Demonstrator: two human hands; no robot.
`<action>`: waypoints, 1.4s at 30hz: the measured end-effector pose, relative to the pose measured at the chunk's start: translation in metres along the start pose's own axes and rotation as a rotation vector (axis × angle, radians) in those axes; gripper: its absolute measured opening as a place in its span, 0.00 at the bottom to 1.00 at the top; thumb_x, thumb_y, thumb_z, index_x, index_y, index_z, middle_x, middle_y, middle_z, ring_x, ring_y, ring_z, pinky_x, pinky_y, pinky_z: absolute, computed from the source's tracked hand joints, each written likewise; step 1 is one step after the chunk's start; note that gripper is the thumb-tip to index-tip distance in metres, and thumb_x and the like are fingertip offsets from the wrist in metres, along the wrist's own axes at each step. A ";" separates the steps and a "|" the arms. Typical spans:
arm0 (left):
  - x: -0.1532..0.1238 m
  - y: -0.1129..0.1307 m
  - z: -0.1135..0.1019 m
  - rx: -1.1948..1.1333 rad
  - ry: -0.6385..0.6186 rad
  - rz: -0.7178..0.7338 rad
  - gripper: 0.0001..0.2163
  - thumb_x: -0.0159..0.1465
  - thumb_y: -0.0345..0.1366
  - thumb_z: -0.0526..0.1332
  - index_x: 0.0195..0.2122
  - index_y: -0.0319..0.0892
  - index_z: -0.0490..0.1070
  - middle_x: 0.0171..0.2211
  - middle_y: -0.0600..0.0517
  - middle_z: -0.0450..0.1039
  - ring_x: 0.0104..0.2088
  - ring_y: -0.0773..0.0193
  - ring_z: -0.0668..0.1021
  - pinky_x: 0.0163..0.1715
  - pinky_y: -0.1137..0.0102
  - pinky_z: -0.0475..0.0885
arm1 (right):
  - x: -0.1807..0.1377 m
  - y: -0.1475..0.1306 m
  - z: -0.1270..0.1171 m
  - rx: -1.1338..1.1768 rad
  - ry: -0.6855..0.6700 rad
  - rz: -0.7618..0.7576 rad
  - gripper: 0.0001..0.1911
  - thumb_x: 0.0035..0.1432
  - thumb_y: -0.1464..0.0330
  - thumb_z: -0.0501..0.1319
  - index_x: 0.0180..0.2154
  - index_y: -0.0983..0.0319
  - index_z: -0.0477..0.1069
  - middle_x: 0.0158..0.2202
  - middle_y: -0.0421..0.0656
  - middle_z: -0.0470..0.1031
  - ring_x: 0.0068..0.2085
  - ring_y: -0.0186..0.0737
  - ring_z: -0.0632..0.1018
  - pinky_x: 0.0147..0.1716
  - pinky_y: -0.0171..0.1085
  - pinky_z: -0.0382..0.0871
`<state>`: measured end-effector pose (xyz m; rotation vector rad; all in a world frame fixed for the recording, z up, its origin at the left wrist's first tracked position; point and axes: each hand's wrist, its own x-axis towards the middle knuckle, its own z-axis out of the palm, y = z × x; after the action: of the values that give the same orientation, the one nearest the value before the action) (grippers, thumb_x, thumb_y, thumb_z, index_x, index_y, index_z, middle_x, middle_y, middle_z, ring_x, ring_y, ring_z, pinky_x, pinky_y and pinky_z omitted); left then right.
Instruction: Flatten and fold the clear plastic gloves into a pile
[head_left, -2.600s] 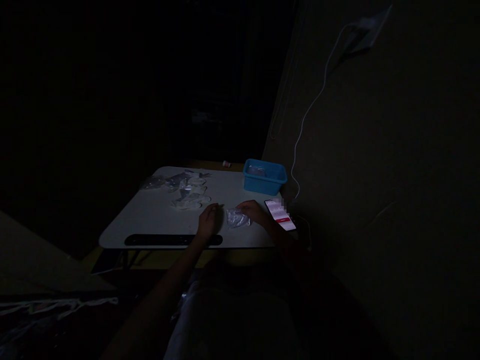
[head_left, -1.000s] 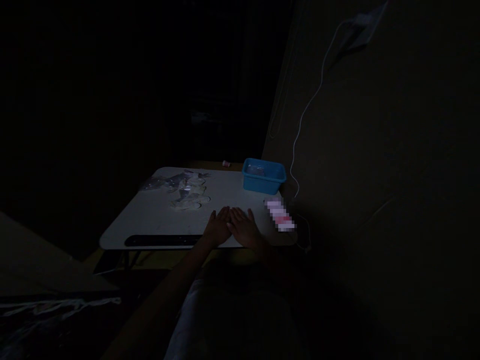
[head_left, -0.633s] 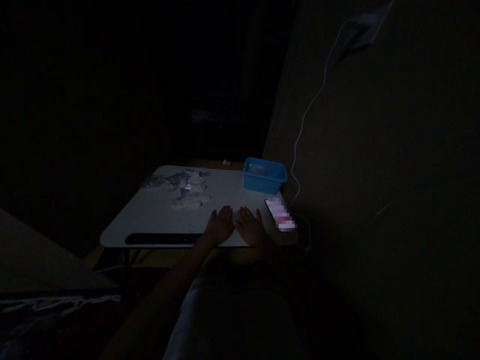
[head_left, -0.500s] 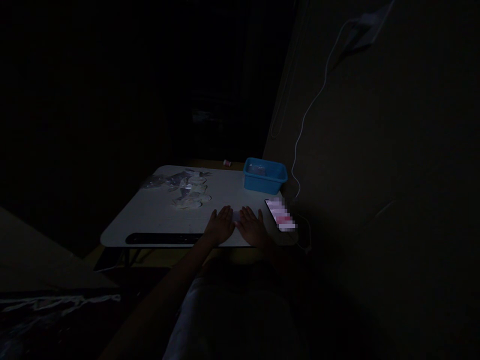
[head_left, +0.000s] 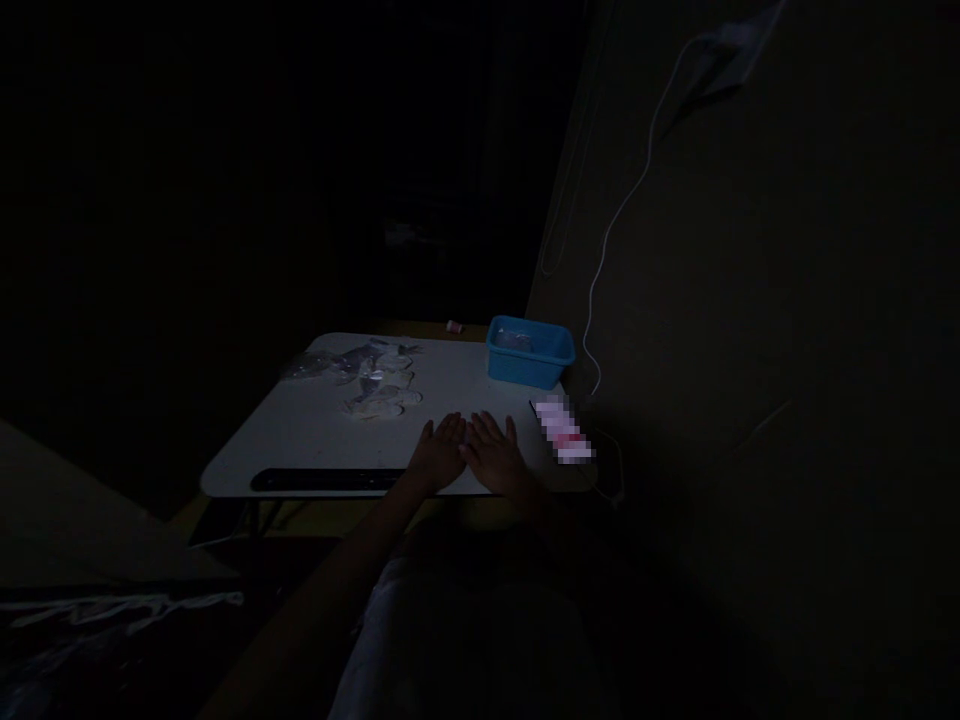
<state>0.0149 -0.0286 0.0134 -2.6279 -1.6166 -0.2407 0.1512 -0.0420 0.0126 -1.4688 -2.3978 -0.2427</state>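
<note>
Near the front edge of the white table (head_left: 315,435), my left hand (head_left: 439,455) and my right hand (head_left: 495,455) are side by side, with their inner edges touching or slightly overlapping. Thumbs point outward, so the palms appear to face up, and the fingers are stretched out. I see nothing held in either hand, though the dim light hides detail between them. Left of my hands lie several crumpled white pieces (head_left: 382,402) that look like gloves, along with clear plastic wrapping (head_left: 315,365). A lit phone (head_left: 562,430) is just to the right of my right hand.
At the table's back right stands a blue plastic basin (head_left: 525,370) with something clear inside. A dark slot (head_left: 322,480) runs along the front edge. Behind the table is a small pink-and-white container (head_left: 454,327). A white cable (head_left: 600,260) hangs along the right wall.
My right hand has shifted left against my left hand, covering the pale patch that showed between them. My left hand has hardly moved.
</note>
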 end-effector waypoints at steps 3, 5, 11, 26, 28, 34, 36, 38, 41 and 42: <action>-0.001 0.000 0.000 -0.006 0.008 -0.009 0.24 0.61 0.35 0.44 0.58 0.35 0.53 0.60 0.40 0.50 0.60 0.53 0.55 0.54 0.52 0.50 | -0.002 0.003 0.002 -0.024 0.011 0.019 0.23 0.62 0.59 0.42 0.55 0.60 0.58 0.59 0.47 0.55 0.61 0.47 0.51 0.55 0.58 0.38; -0.002 0.000 0.000 -0.006 0.018 -0.007 0.23 0.62 0.36 0.43 0.58 0.34 0.53 0.60 0.39 0.49 0.60 0.54 0.55 0.55 0.52 0.50 | -0.004 0.006 0.003 -0.040 0.029 0.046 0.23 0.62 0.59 0.43 0.54 0.60 0.59 0.60 0.47 0.54 0.61 0.49 0.50 0.55 0.59 0.37; -0.003 0.000 0.002 -0.011 0.056 -0.007 0.24 0.63 0.38 0.42 0.58 0.33 0.53 0.60 0.39 0.50 0.59 0.54 0.55 0.55 0.53 0.49 | -0.008 0.011 0.002 -0.064 0.037 0.159 0.25 0.61 0.58 0.44 0.54 0.63 0.60 0.59 0.51 0.54 0.61 0.51 0.50 0.55 0.59 0.37; -0.001 0.001 -0.004 0.034 -0.037 -0.019 0.24 0.62 0.37 0.42 0.59 0.33 0.51 0.61 0.40 0.47 0.60 0.55 0.53 0.55 0.53 0.49 | -0.003 -0.001 -0.001 -0.070 0.028 0.102 0.24 0.61 0.58 0.43 0.55 0.59 0.58 0.60 0.50 0.52 0.61 0.51 0.49 0.54 0.59 0.39; -0.002 0.002 -0.003 0.056 -0.025 -0.017 0.24 0.62 0.37 0.41 0.59 0.32 0.50 0.61 0.40 0.47 0.60 0.55 0.53 0.55 0.54 0.49 | -0.006 0.004 0.002 -0.094 0.047 0.116 0.24 0.61 0.57 0.43 0.55 0.59 0.59 0.60 0.50 0.52 0.61 0.52 0.49 0.54 0.59 0.39; -0.002 0.002 -0.001 0.090 0.001 -0.019 0.24 0.64 0.40 0.39 0.59 0.33 0.50 0.60 0.41 0.48 0.60 0.57 0.54 0.55 0.54 0.50 | -0.010 0.013 0.004 -0.124 0.062 0.172 0.26 0.60 0.55 0.43 0.54 0.61 0.60 0.60 0.50 0.53 0.61 0.51 0.49 0.54 0.58 0.38; -0.002 0.002 -0.002 0.093 0.007 -0.019 0.24 0.64 0.40 0.39 0.58 0.34 0.51 0.60 0.41 0.48 0.60 0.57 0.54 0.55 0.55 0.50 | -0.010 0.013 0.003 -0.124 0.056 0.208 0.26 0.61 0.56 0.43 0.54 0.63 0.60 0.60 0.51 0.53 0.61 0.51 0.49 0.54 0.58 0.38; -0.003 0.003 -0.003 0.092 0.004 -0.020 0.23 0.64 0.39 0.39 0.58 0.35 0.51 0.60 0.42 0.49 0.60 0.57 0.54 0.55 0.55 0.50 | -0.010 0.013 0.000 -0.120 0.061 0.253 0.27 0.61 0.57 0.42 0.55 0.66 0.59 0.60 0.53 0.53 0.61 0.51 0.49 0.55 0.57 0.39; -0.003 0.003 -0.004 0.089 -0.008 -0.026 0.24 0.64 0.39 0.39 0.59 0.34 0.51 0.60 0.42 0.48 0.60 0.57 0.54 0.55 0.55 0.50 | -0.011 0.012 -0.004 -0.105 0.083 0.305 0.26 0.61 0.61 0.43 0.55 0.69 0.57 0.59 0.54 0.54 0.61 0.51 0.50 0.55 0.55 0.39; -0.002 0.003 -0.004 0.089 -0.011 -0.028 0.24 0.64 0.39 0.39 0.59 0.34 0.50 0.60 0.42 0.48 0.60 0.57 0.54 0.55 0.55 0.49 | -0.012 0.013 -0.005 -0.099 0.089 0.317 0.26 0.60 0.62 0.43 0.55 0.70 0.58 0.59 0.54 0.54 0.61 0.50 0.51 0.55 0.54 0.40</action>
<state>0.0163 -0.0327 0.0171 -2.5474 -1.6282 -0.1519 0.1687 -0.0477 0.0126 -1.8136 -2.0726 -0.3468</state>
